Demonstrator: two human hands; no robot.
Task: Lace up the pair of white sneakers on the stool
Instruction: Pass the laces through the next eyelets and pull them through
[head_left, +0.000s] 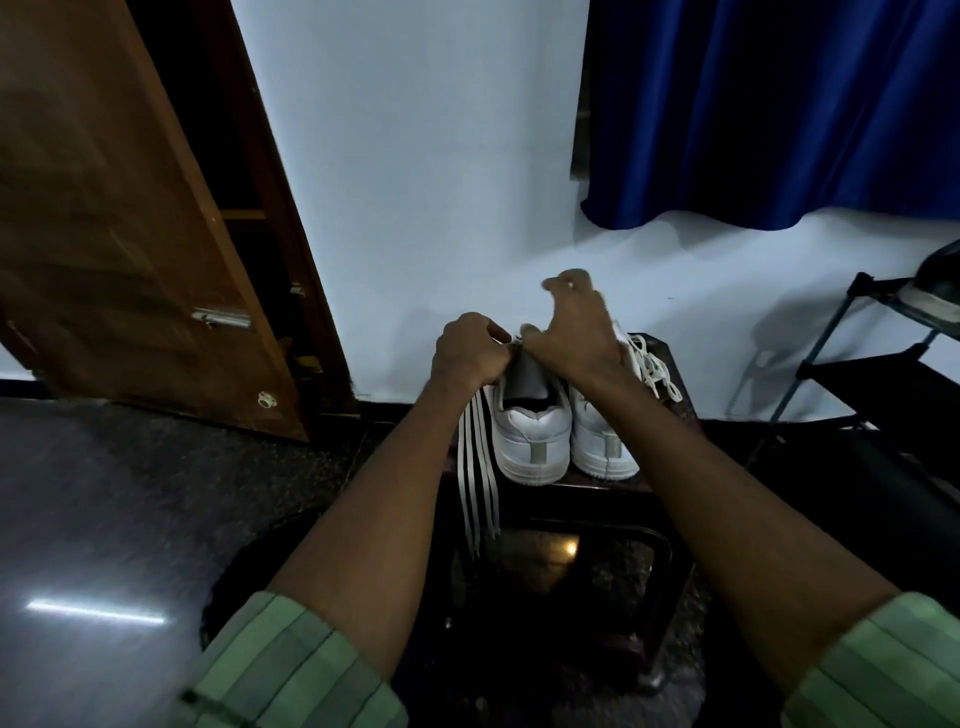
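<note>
sneakers: pair (530, 436) on the dark stool (597, 493), heels toward camera
left hand (470, 351): fist curled round the loose lace (478, 467) at the left shoe's tongue; ends hang past the stool edge
right hand (574, 332): fingers bent at the same tongue; pinch hidden, cannot tell
lace: flat, limp, light; likely slips, so grip near the tip
right shoe (602, 441): laces (652, 371) already in

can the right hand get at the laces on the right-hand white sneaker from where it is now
Probably yes. The right hand hovers over the left white sneaker, right beside the right white sneaker, whose loose white laces lie uncovered.
</note>
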